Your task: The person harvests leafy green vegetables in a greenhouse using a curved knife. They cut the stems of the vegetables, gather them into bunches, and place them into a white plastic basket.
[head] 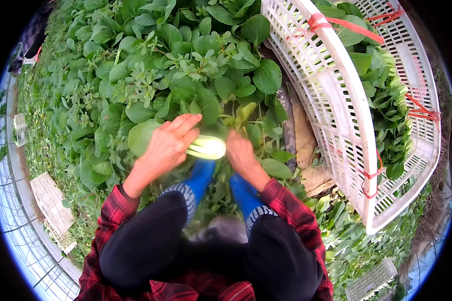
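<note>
My left hand [169,137] is closed around a head of bok choy [208,147], its pale stalk base pointing right and a broad green leaf showing on the left. Close to that base is my right hand [241,148], slightly blurred with its fingers curled. Whether anything small is between its fingers cannot be made out. Beyond both hands grow dense leafy greens [165,90] mixed with low succulent weeds [143,84]. Yellowish leaves [243,113] stand just past my right hand.
A white slatted plastic crate [346,124], tied with red strips, stands at the right, with rows of bok choy [391,116] inside. Blue boots [203,173] are below my hands. More white crates [52,199] lie at the left, another crate [373,278] at lower right.
</note>
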`<move>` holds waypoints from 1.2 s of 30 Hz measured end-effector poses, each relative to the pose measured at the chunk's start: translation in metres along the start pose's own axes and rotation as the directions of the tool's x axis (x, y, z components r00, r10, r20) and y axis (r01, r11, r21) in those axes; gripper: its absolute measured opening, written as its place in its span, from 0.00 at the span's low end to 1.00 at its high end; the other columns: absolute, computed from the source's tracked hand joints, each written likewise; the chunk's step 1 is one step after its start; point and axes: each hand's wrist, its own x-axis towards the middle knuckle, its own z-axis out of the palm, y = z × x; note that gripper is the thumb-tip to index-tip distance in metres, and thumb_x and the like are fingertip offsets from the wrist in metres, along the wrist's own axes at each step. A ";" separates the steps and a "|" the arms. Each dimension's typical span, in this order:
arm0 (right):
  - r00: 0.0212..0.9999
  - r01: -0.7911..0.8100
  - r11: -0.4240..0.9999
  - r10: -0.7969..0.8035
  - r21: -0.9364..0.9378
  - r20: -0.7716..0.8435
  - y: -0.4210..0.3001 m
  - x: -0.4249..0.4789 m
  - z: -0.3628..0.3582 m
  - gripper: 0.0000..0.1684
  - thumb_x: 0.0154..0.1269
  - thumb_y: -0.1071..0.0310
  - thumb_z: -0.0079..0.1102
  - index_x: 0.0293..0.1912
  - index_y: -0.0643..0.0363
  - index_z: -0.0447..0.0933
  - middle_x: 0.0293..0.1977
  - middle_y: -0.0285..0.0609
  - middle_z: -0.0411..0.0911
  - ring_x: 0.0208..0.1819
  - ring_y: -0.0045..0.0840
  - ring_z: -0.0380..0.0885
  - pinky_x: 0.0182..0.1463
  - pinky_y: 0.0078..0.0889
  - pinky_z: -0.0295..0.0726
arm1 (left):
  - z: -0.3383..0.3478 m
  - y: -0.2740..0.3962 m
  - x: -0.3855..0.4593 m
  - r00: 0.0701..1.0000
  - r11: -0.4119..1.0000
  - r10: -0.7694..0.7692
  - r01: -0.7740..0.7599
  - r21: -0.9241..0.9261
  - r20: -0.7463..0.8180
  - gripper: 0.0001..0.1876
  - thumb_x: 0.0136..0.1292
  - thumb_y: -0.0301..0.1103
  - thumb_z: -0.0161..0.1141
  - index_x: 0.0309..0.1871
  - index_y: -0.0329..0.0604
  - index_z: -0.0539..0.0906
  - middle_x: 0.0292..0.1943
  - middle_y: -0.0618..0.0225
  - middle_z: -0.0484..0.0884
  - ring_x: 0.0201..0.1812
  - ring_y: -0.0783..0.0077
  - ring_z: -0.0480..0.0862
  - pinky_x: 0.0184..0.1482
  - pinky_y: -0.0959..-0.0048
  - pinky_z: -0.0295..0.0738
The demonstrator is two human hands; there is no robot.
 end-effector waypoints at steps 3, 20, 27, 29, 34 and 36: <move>0.986 0.129 0.971 -0.104 0.201 -0.134 0.006 -0.006 0.030 0.12 0.66 0.67 0.46 0.28 0.61 0.66 0.18 0.40 0.70 0.16 0.24 0.72 0.18 0.23 0.73 | -0.005 0.012 0.026 1.000 0.970 0.016 -0.012 -0.244 0.013 0.25 0.35 0.18 0.54 0.44 0.41 0.79 0.61 0.59 0.68 0.63 0.58 0.67 0.46 0.68 0.77; 0.771 -0.628 0.318 0.127 0.710 0.624 0.056 0.029 -0.002 0.23 0.67 0.53 0.44 0.26 0.63 0.70 0.09 0.34 0.65 0.07 0.19 0.66 0.14 0.26 0.64 | 0.074 -0.057 -0.023 0.955 0.957 -0.289 0.286 -0.053 -0.067 0.23 0.38 0.19 0.55 0.44 0.43 0.79 0.44 0.68 0.78 0.44 0.62 0.78 0.36 0.67 0.76; 0.727 -0.588 0.578 0.071 0.566 0.683 0.050 0.054 -0.009 0.26 0.68 0.53 0.41 0.28 0.69 0.67 0.12 0.45 0.68 0.10 0.27 0.70 0.21 0.34 0.70 | 0.080 -0.059 -0.027 0.953 0.947 -0.303 0.301 -0.116 0.001 0.20 0.39 0.22 0.54 0.40 0.43 0.80 0.39 0.69 0.79 0.40 0.62 0.78 0.35 0.66 0.75; 0.678 -0.607 0.621 0.078 0.497 0.731 0.042 0.057 -0.017 0.26 0.69 0.53 0.40 0.29 0.70 0.68 0.14 0.50 0.70 0.12 0.31 0.72 0.24 0.36 0.72 | 0.082 -0.063 -0.034 0.951 0.947 -0.306 0.309 -0.093 0.042 0.19 0.39 0.22 0.54 0.40 0.42 0.80 0.37 0.68 0.78 0.38 0.62 0.78 0.35 0.65 0.74; 0.701 -0.544 0.715 0.099 0.439 0.707 0.039 0.062 -0.017 0.27 0.68 0.53 0.38 0.32 0.72 0.69 0.17 0.55 0.72 0.15 0.39 0.74 0.30 0.41 0.75 | 0.090 -0.057 -0.036 0.959 0.958 -0.281 0.283 -0.038 0.045 0.17 0.39 0.22 0.54 0.38 0.40 0.80 0.31 0.65 0.74 0.37 0.61 0.76 0.36 0.64 0.71; 0.682 -0.554 0.701 0.074 0.448 0.727 0.038 0.057 -0.021 0.26 0.68 0.55 0.36 0.32 0.72 0.70 0.18 0.56 0.72 0.16 0.40 0.75 0.31 0.42 0.76 | 0.089 -0.058 -0.038 0.956 0.959 -0.280 0.283 -0.023 0.084 0.16 0.39 0.22 0.54 0.37 0.40 0.79 0.30 0.65 0.74 0.38 0.61 0.76 0.36 0.64 0.70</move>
